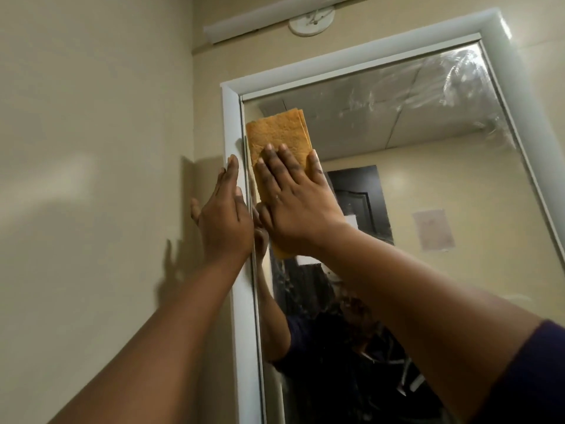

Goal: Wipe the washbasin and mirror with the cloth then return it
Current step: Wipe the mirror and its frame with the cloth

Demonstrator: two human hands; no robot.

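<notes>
A tall mirror (428,185) in a white frame (232,123) fills the right side of the head view. A folded orange cloth (276,133) lies flat against the glass near the mirror's upper left corner. My right hand (296,203) presses it there with fingers spread, palm covering the cloth's lower half. My left hand (224,209) rests flat and empty on the frame's left edge, fingers pointing up. The washbasin is out of view. Smears show on the glass at the upper right.
A beige wall (91,148) runs along the left. Above the mirror hang a white tube light fitting (260,16) and a round ceiling mount (312,22). The mirror reflects a dark door and a paper on the far wall.
</notes>
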